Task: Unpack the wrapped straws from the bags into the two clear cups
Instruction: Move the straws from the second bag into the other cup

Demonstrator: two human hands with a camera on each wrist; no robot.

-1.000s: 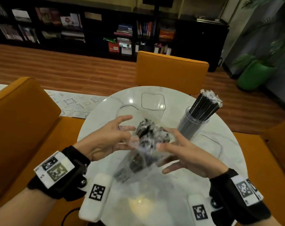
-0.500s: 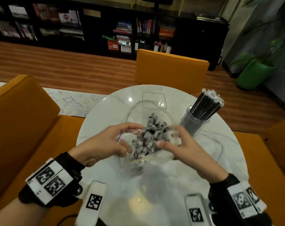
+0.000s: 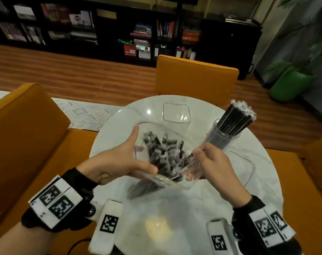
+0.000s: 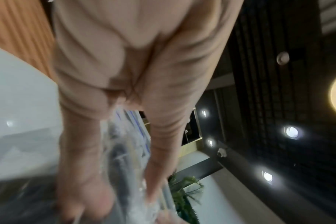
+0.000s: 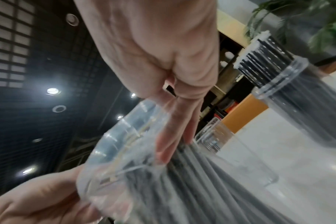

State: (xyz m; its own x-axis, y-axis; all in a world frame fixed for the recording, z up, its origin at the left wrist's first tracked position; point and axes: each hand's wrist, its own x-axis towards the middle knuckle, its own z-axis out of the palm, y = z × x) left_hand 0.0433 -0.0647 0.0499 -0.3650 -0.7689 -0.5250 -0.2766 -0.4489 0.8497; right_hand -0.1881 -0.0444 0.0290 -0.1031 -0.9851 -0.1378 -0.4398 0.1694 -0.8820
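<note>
A clear plastic bag [image 3: 175, 173] full of black wrapped straws [image 3: 162, 153] is held above the white round table [image 3: 175, 208], mouth up and away from me. My left hand [image 3: 132, 153] grips its left side, thumb in front and index finger raised along the rim. My right hand [image 3: 202, 155] pinches the right edge of the mouth; in the right wrist view its fingers [image 5: 175, 133] reach down against the straws [image 5: 192, 181]. A round clear cup [image 3: 221, 140] at the right holds several upright straws [image 3: 237, 118]. Behind the bag stands an empty square clear cup [image 3: 176, 113].
An empty clear bag [image 3: 248, 162] lies flat on the table to the right of my right hand. Orange chairs [image 3: 195, 76] ring the table, one behind and one [image 3: 24, 126] at the left. A green plant pot [image 3: 289, 85] stands at the far right.
The bag's mouth has been pulled wide and the straw ends now stand up out of it. My left hand slid under the bag's left side; my right hand moved to the right rim.
</note>
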